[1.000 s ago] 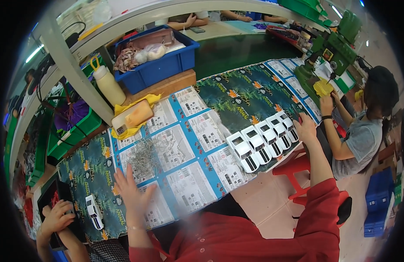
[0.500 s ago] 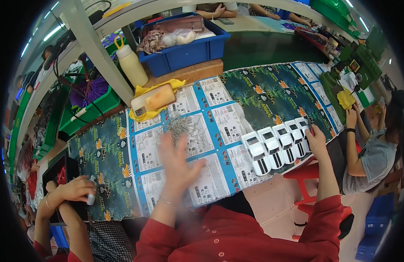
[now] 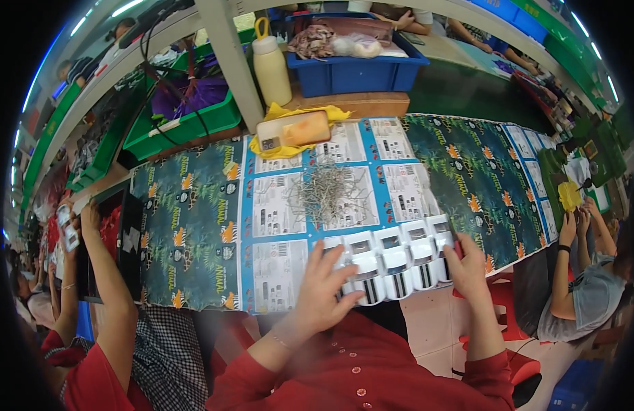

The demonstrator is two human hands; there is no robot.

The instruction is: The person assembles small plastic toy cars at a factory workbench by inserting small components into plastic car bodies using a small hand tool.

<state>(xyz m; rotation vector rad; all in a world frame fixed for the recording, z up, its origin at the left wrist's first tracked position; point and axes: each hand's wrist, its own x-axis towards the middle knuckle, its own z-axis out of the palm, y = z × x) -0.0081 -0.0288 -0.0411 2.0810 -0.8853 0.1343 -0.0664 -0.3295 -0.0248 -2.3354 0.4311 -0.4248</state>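
Note:
Several white toy cars (image 3: 393,256) with black stripes stand side by side in a tight row near the table's front edge. My left hand (image 3: 319,291) is at the row's left end, fingers spread against the leftmost car and partly covering it. At the right end, my right hand (image 3: 471,268) is closed with its fingers by the last car. A small red piece shows at its fingertips; its kind is hidden. Behind the row lies a loose heap of thin silvery metal pins (image 3: 330,194) on the printed sheets.
A phone (image 3: 293,133) rests on a yellow cloth (image 3: 330,111) at the back. Beyond stand a cream bottle (image 3: 271,72), a blue bin (image 3: 358,74) and a green crate (image 3: 187,125). Co-workers sit left and right, one on the left holding a small white toy (image 3: 68,228).
My left hand has moved from beside the pins to the cars' left end. The view has swung left. The co-worker on the left has carried a small toy away from the table.

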